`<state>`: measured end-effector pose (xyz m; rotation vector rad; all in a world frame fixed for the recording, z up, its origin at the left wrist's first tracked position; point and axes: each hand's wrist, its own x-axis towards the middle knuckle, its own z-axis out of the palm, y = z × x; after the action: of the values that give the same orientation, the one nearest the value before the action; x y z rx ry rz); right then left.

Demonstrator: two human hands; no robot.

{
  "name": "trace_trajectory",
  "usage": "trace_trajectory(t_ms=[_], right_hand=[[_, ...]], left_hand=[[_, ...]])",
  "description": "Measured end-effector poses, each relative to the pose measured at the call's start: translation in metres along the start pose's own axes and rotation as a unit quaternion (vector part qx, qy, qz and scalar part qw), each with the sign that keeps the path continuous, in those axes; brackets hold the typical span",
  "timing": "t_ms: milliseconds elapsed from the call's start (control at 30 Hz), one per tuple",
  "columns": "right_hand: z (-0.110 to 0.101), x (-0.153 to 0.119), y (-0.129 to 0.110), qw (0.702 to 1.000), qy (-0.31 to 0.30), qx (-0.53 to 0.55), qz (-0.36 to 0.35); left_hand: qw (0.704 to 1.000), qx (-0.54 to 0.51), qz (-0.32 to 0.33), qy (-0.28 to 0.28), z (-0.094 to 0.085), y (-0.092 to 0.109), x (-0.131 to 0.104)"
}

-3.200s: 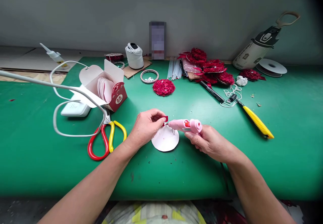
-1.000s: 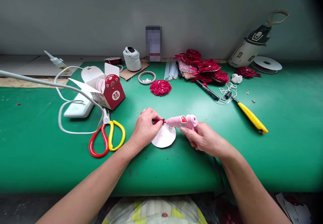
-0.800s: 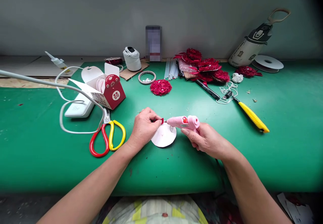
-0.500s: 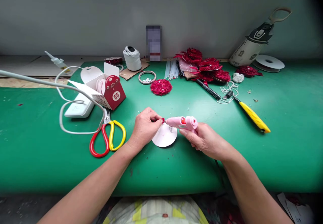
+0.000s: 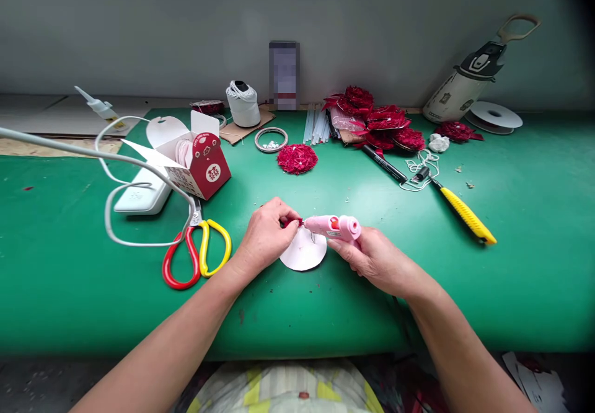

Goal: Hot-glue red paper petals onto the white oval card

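Note:
My right hand (image 5: pixel 376 257) is wrapped round a pink hot glue gun (image 5: pixel 341 227), its nozzle pointing left. The nozzle tip is at a small piece of red ribbon (image 5: pixel 300 221), which my left hand (image 5: pixel 267 236) pinches between thumb and fingers. Below both lies a round white disc (image 5: pixel 303 252) on the green table, close to the left fingertips. A thin dark wire loop shows near the disc's upper edge. Beyond my hands lies a red ruffled rosette (image 5: pixel 297 159).
At left are scissors (image 5: pixel 195 252), a red-and-white box (image 5: pixel 199 165), a white power bank (image 5: pixel 144 196) and a cable crossing above the table. To the right lie a yellow utility knife (image 5: pixel 467 214) and a black marker (image 5: pixel 383 164). Red rosettes (image 5: pixel 385 118) and glue sticks (image 5: pixel 316 124) lie behind.
The glue gun and right hand have shifted very slightly left. My left fingers still pinch the red ribbon over the disc. The whole view has tilted a little.

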<state>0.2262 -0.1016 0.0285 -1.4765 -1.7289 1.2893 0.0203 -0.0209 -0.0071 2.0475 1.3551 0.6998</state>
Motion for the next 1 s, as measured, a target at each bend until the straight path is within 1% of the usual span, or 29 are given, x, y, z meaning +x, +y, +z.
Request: trace_trajectory(t_ms=[200, 467, 633, 700, 833, 1000], right_hand=[[0.001, 0.001, -0.003, 0.999, -0.019, 0.011, -0.031], [0.002, 0.000, -0.001, 0.999, -0.019, 0.033, -0.032], [0.002, -0.003, 0.006, 0.999, 0.020, 0.039, -0.023], [0.002, -0.004, 0.007, 0.999, 0.024, 0.039, -0.021], [0.002, -0.005, 0.005, 0.999, 0.013, 0.029, -0.010], [0.003, -0.004, -0.001, 1.000, -0.003, 0.012, -0.002]], left_hand=[[0.999, 0.020, 0.028, 0.010, 0.000, -0.001, -0.001], [0.995, 0.057, 0.076, 0.015, 0.001, -0.002, -0.003], [0.995, 0.067, 0.076, 0.021, 0.003, -0.004, -0.003], [0.995, 0.065, 0.072, 0.026, 0.003, -0.004, -0.003], [0.995, 0.063, 0.067, 0.029, 0.003, -0.003, -0.004], [0.995, 0.068, 0.067, 0.018, 0.002, -0.002, -0.003]])
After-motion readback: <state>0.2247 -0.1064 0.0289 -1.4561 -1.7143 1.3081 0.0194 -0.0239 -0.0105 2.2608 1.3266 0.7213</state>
